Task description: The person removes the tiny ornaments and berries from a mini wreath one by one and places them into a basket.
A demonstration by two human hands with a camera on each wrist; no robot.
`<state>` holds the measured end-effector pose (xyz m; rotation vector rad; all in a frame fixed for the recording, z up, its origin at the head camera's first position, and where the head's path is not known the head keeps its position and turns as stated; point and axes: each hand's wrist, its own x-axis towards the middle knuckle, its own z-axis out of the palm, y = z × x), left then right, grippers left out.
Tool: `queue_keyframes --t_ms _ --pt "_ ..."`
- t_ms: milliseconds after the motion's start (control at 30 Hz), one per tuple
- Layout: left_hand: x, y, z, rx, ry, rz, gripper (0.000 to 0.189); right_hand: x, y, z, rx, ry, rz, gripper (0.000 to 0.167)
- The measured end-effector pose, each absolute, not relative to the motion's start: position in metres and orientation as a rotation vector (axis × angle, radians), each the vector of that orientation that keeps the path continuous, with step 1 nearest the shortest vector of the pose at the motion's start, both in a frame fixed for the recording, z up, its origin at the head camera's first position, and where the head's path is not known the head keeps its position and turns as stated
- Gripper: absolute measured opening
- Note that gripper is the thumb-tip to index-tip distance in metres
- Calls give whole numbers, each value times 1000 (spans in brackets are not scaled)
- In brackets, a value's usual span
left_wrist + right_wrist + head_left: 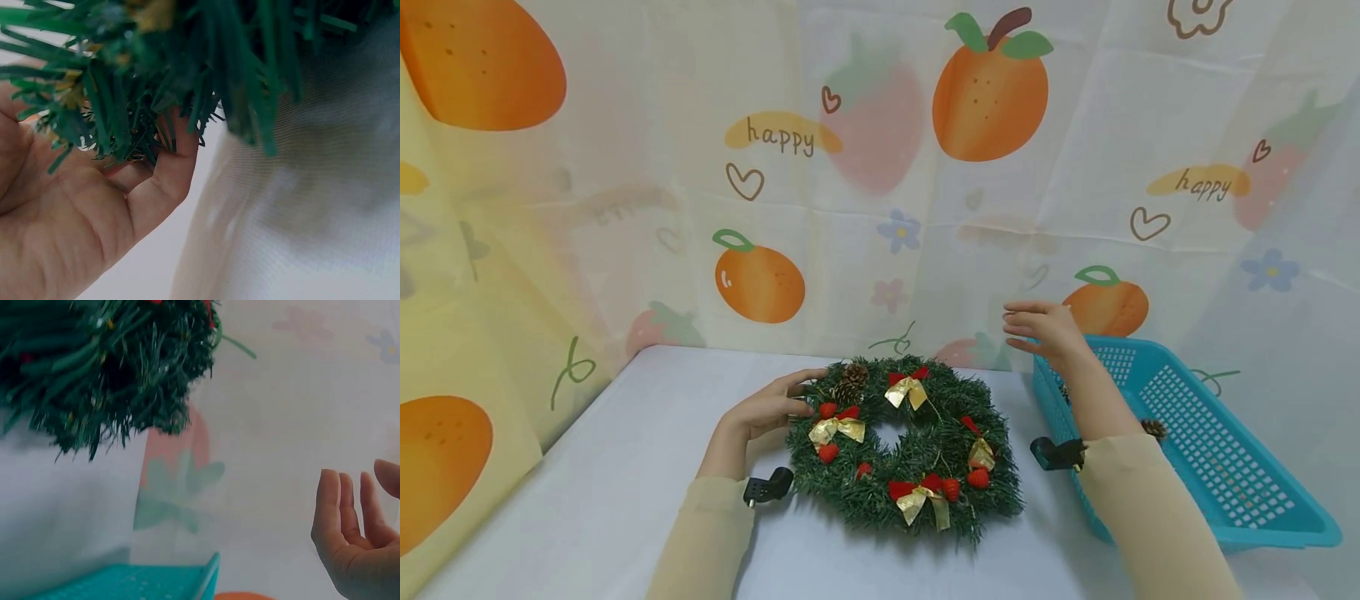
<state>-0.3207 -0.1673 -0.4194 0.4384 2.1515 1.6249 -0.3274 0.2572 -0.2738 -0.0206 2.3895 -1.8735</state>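
Observation:
A green artificial wreath (925, 450) lies flat on the white table, trimmed with gold-and-red bows (837, 429), red berry-like pieces (978, 478) and a pine cone (852, 383) at its upper left. My left hand (775, 407) holds the wreath's left edge; in the left wrist view its curled fingers (165, 178) go in under the green needles (112, 106), which hide the fingertips. Raised at the right, my right hand (1045, 332) holds nothing. Its fingers are extended and slightly bent, above the near-left corner of the basket's far end, apart from the wreath.
A blue plastic basket (1247, 533) with perforated walls stands right of the wreath, under my right forearm. Inside it a pine cone (1153, 429) shows beside the sleeve. Behind the table hangs a fruit-patterned curtain (850, 292). Each wrist carries a small black camera (767, 487).

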Motion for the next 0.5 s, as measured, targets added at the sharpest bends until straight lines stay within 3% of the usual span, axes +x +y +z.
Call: queue_keyframes --t_ms 500 --pt "-320 -167 -419 451 2146 1643 73 -338 211 -282 -54 2351 -1889 49"
